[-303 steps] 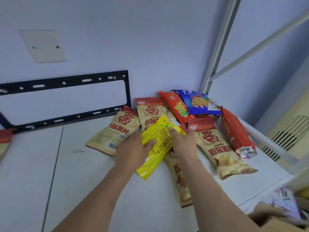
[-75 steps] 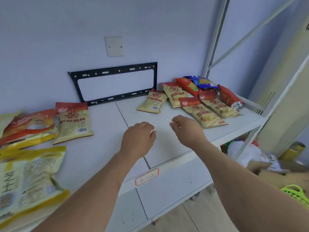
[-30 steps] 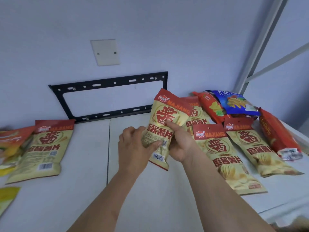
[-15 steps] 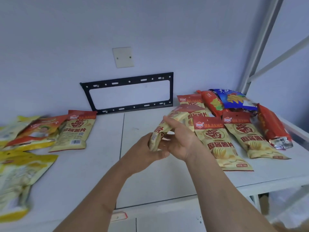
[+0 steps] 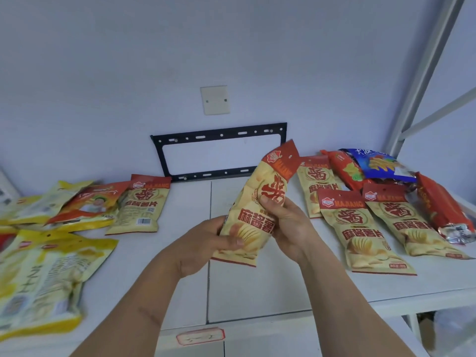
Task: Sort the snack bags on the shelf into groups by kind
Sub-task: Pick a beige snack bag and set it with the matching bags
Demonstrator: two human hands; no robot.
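Above the middle of the white shelf (image 5: 257,292) we see the beige-and-red chip bag (image 5: 260,202) held clear of the surface, long axis near upright and tilted, red header pointing up and to the right, printed front facing us. Half a second ago it lay almost edge-on and lower between the hands; now it is turned face-on and raised. Left hand (image 5: 206,243) grips the bag's lower left edge, thumb across the front near the bottom; right hand (image 5: 288,222) grips the right side mid-height, thumb on the front, fingers behind. Both forearms reach up from the bottom edge. Three matching bags (image 5: 360,228) lie flat to the right, another matching bag (image 5: 141,204) to the left beside the yellow bags (image 5: 46,274).
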